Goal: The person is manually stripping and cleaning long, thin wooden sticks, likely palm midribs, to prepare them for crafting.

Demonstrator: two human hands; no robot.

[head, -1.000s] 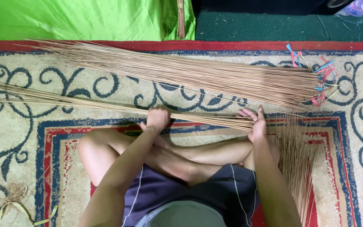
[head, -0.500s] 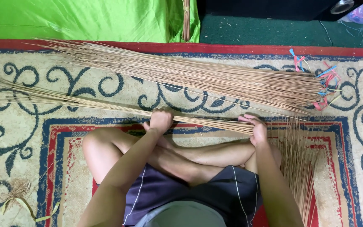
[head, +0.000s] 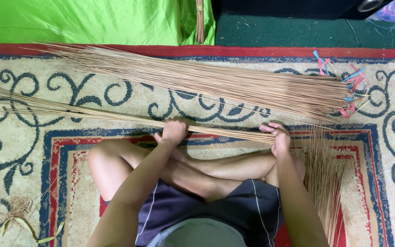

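I sit cross-legged on the patterned rug (head: pixel 24 151), cream with dark blue scrolls and a red and blue border. My left hand (head: pixel 174 131) is clenched around a slim bundle of palm-leaf ribs (head: pixel 92 113) near its middle, and my right hand (head: pixel 280 137) has its fingers curled over the bundle's thick end, gripping it. The bundle lies across the rug just in front of my knees, its thin tips fanning out far to my left. Beyond it, well apart, a larger heap of the same ribs (head: pixel 216 84) lies on the rug, with red, blue and yellow plastic ties (head: pixel 350 89) at its right end. More loose ribs (head: pixel 323 183) stand fanned beside my right knee. A bright green cloth (head: pixel 92 20) lies past the rug's red edge. A scrap of dry fibre with a yellow-green strip (head: pixel 19 212) sits near my left
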